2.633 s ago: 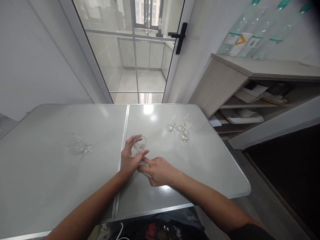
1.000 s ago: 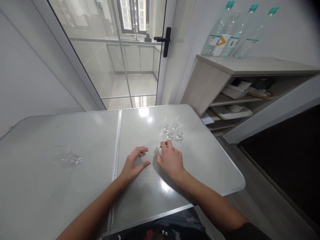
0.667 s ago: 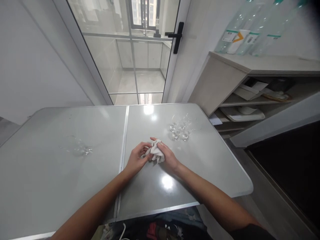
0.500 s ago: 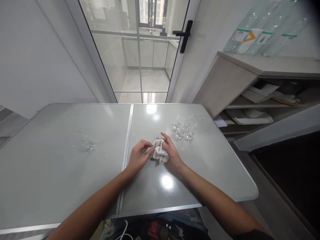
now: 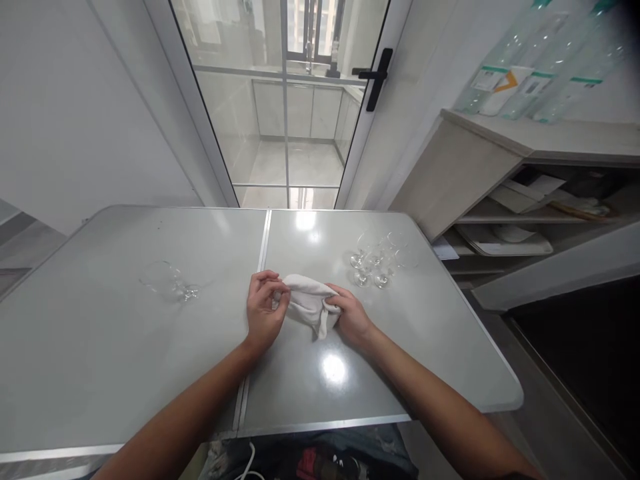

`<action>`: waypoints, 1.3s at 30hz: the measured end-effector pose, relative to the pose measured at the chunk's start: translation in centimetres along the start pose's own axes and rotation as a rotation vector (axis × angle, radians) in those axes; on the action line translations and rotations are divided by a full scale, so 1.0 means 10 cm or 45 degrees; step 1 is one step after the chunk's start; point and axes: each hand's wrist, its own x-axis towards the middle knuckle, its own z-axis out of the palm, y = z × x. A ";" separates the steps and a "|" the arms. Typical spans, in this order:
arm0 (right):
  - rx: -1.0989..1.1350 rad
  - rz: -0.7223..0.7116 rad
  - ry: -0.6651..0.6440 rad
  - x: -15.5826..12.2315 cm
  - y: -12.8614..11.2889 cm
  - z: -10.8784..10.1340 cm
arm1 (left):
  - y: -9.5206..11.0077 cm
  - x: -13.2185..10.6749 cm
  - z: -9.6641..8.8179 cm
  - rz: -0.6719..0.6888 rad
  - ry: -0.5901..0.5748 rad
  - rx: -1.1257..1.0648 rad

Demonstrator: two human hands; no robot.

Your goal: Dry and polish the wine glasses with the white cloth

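Note:
A white cloth point(image 5: 307, 300) is stretched between my two hands above the table, with a loose corner hanging down. My left hand point(image 5: 265, 310) pinches its left end between thumb and fingers. On the other side, my right hand point(image 5: 353, 317) grips the cloth, thumb on top. Whether anything is wrapped inside the cloth, I cannot tell. Several clear stemmed glasses point(image 5: 381, 279) are grouped to the right, beyond my right hand. Clear glassware point(image 5: 190, 292) is off to the left, apart from my left hand; its outline is faint.
The grey table point(image 5: 200, 373) has a metal seam point(image 5: 265, 240) across it. Behind stands a glass door with a black handle point(image 5: 380, 79). At the right, a shelf unit point(image 5: 480, 160) carries several plastic bottles point(image 5: 520, 90) on top and papers and a tray inside.
My left hand has moved left, away from my right hand. The bunched cloth has been spread out between them. The view has shifted slightly.

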 end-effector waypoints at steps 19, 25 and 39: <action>0.263 0.337 -0.107 -0.01 -0.11 -0.10 | -0.03 0.09 -0.11 0.312 -0.083 0.426; 0.185 0.468 -0.456 -0.03 -0.09 -0.12 | 0.06 0.18 -0.24 0.453 -0.197 0.414; 0.424 0.210 -0.076 0.06 0.04 -0.14 | 0.17 0.72 -1.54 0.491 1.245 0.850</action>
